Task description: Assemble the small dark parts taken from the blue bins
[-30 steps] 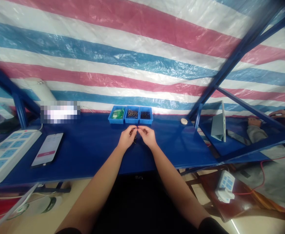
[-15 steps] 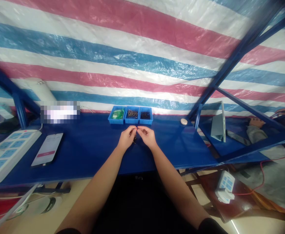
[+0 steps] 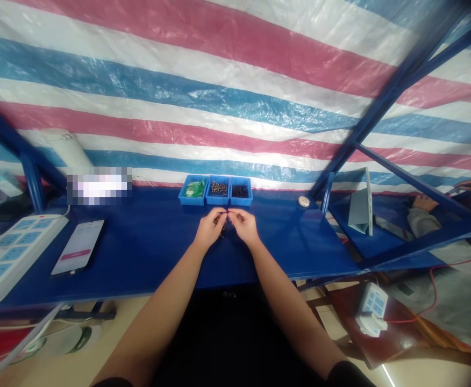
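Note:
Above the blue table (image 3: pixel 147 258), my left hand (image 3: pixel 210 228) and my right hand (image 3: pixel 244 224) meet fingertip to fingertip. Both are closed in a pinch, and what they hold is too small to name. Below the left fingers shows a small dark and gold-coloured bit (image 3: pixel 223 232), partly hidden by the hand. Just beyond the hands stand three blue bins in a row. The left bin (image 3: pixel 192 201) contains something green in clear wrap, the middle bin (image 3: pixel 218 200) small shiny metal pieces, and the right bin (image 3: pixel 241 202) small black pieces.
A phone (image 3: pixel 78 247) and a white power strip (image 3: pixel 13 252) lie at the left. A small round pale object (image 3: pixel 304 201) sits right of the bins. Blue frame bars (image 3: pixel 375 115) rise at the right; beyond them are a tablet on a stand (image 3: pixel 360 209) and another person's hand (image 3: pixel 425 202).
Both hands stay in nearly the same place, still pinched together. The fingertips have shifted very slightly.

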A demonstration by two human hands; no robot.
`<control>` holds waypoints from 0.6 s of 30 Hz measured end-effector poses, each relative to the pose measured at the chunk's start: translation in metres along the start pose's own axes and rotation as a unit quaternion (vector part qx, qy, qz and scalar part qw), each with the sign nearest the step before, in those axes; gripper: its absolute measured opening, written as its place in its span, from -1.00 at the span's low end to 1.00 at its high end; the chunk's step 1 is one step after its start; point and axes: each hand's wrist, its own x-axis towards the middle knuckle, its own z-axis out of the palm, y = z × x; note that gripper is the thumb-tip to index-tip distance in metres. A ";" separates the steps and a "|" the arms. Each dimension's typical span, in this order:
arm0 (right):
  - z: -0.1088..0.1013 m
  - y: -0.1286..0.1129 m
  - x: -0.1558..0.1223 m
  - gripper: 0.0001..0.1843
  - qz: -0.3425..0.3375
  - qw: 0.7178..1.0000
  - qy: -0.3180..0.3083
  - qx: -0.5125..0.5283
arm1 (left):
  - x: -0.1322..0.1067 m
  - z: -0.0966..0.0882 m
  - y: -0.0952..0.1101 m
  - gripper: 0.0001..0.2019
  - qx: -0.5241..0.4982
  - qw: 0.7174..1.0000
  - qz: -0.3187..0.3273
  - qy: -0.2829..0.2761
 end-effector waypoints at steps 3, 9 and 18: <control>-0.001 0.001 0.000 -0.64 0.000 1.000 0.003 0.002 | 0.000 0.001 0.000 -0.74 0.001 1.000 0.008 0.005; 0.000 -0.002 -0.001 -0.64 -0.002 1.000 -0.001 -0.007 | 0.000 -0.001 0.001 -0.73 0.037 0.999 0.020 0.003; 0.001 -0.003 -0.001 -0.67 -0.001 1.000 0.000 0.004 | 0.000 0.001 -0.002 -0.73 0.033 0.999 0.012 0.007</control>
